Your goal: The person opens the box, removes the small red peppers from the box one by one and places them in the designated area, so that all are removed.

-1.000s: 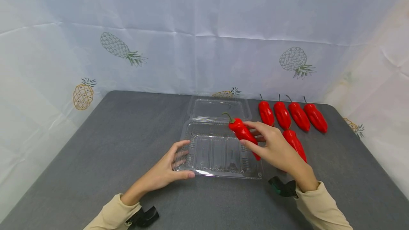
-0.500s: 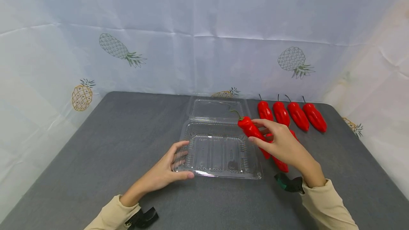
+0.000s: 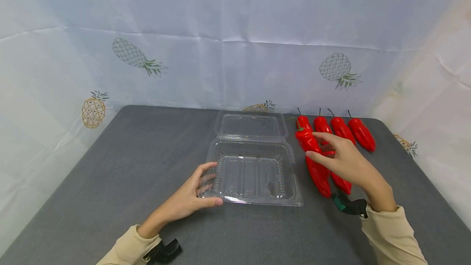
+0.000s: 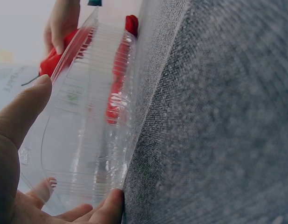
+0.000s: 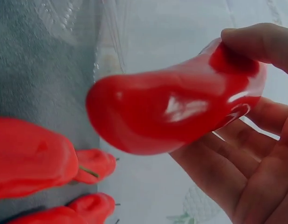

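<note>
In the head view my right hand (image 3: 344,158) pinches a red pepper (image 3: 306,139) with a green stem, held right of the container. The right wrist view shows this glossy pepper (image 5: 172,105) between thumb and fingers. Behind and below it in the head view lie more red peppers (image 3: 320,181), partly hidden by the hand and the held one. My left hand (image 3: 185,199) grips the left end of a clear plastic container (image 3: 250,175), its lid folded back. In the left wrist view the thumb (image 4: 34,102) is at the rim and the fingertips lie at the opposite edge.
Several red peppers (image 3: 362,134) lie in a row along the back right of the grey table (image 3: 147,154). The transparent lid (image 3: 252,126) reaches to the table's back edge. A white curtain (image 3: 235,72) with pineapple prints hangs behind.
My right hand has moved to the right with the pepper, from over the container to beside it, above the lying peppers. The left hand and the container stay put.
</note>
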`<state>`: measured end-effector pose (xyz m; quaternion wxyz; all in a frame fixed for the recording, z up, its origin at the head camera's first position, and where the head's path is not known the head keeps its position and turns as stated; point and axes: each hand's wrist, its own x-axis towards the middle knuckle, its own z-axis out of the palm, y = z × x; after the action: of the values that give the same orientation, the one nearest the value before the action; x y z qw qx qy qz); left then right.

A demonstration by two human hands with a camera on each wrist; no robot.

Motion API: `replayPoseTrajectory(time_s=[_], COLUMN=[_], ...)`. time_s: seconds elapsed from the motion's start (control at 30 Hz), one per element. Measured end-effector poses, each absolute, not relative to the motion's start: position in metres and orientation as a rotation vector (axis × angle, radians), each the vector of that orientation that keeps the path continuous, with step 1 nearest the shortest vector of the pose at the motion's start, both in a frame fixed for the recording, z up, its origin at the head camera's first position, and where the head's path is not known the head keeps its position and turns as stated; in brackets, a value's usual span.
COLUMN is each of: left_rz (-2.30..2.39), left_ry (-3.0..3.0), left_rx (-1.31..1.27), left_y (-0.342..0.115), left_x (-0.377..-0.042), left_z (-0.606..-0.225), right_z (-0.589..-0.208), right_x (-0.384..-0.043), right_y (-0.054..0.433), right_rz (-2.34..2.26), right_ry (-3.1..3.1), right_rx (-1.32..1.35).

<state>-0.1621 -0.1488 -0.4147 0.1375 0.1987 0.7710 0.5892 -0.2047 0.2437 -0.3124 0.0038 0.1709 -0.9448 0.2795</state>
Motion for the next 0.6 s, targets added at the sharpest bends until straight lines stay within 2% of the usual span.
replayPoseTrajectory(time_s=[0.6], left_rz=[1.713], left_ry=[2.225], left_rx=[0.583], left_y=[-0.149], left_x=[-0.162], left_z=[-0.415], right_z=[-0.307], right_x=[-0.208], right_y=[0.275], right_rz=[0.864], right_ry=[-3.075], right_rx=[0.383])
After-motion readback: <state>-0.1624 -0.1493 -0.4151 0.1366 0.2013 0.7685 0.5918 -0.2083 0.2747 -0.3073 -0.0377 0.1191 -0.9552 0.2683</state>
